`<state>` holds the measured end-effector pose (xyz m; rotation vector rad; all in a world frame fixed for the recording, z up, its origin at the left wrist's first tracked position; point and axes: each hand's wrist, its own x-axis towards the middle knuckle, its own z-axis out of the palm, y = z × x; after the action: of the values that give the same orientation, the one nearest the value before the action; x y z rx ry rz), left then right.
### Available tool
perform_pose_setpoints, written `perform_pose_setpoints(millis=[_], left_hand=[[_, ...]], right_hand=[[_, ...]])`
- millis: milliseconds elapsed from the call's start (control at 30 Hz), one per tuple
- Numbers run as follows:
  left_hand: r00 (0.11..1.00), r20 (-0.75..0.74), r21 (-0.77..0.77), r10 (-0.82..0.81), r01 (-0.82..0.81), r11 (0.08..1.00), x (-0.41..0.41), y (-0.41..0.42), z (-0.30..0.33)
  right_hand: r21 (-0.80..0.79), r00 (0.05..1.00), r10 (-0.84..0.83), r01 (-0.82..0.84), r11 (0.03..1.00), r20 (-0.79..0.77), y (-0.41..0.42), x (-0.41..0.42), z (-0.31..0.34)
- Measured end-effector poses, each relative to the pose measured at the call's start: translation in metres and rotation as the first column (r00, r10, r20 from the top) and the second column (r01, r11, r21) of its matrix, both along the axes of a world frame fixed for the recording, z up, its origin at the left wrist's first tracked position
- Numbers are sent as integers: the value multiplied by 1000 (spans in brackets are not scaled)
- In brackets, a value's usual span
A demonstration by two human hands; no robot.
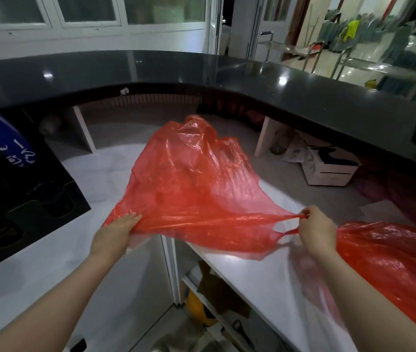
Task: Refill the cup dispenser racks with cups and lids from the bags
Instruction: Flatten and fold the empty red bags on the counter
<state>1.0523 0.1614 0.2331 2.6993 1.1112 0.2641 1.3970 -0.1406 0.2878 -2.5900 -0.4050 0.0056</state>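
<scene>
A translucent red plastic bag hangs stretched out in the air over the white counter, looking limp with no contents I can see. My left hand grips its left edge, fingers on top of the film. My right hand pinches a twisted handle loop at the bag's right end. A second red plastic bag lies on the counter at the right, under my right forearm. A black cup dispenser rack with round openings sits at the left. No cups or lids show clearly.
A curved black bar top runs across above the counter. Open shelves below the counter hold cardboard and a yellow item. A white printer sits under the bar at right. Metal carts stand beyond the bar.
</scene>
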Motion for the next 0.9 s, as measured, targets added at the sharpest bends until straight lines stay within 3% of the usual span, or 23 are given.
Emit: perform_pose_setpoints(millis=[100, 200, 300, 400, 467, 500, 600, 667, 767, 900], left_hand=[[999, 16, 49, 29, -30, 998, -3, 8, 4], [1000, -8, 53, -25, 25, 998, -4, 3, 3], [997, 13, -29, -79, 80, 996, -5, -5, -6], [996, 9, -146, -94, 94, 985, -8, -5, -7], [986, -74, -145, -152, 140, 979, -14, -2, -9], [979, -113, -134, -172, 156, 979, -18, -1, -11], [955, -224, -98, -192, 174, 980, -25, 0, -15], [937, -290, -81, -194, 178, 981, -26, 1, -17], [926, -326, -64, -193, 182, 981, -25, 0, -17], [948, -262, -13, -178, 181, 983, -27, -4, -20]], right_hand=[[230, 993, -53, 77, 970, -105, -3, 7, 7], [418, 948, -107, 232, 878, -300, -7, 10, 10], [540, 775, -56, 487, 687, -629, -11, 6, 12], [560, 685, -26, 617, 552, -728, -18, 2, 17], [581, 711, -49, 610, 539, -701, -22, 0, 20], [581, 755, -88, 568, 583, -649, -25, 0, 20], [376, 940, -193, 293, 879, -281, -37, -1, 24], [157, 988, -135, 145, 977, -77, -45, -3, 24], [8, 999, -37, 36, 999, 21, -53, -7, 24], [-62, 979, 201, -201, 978, 9, -60, -15, 21]])
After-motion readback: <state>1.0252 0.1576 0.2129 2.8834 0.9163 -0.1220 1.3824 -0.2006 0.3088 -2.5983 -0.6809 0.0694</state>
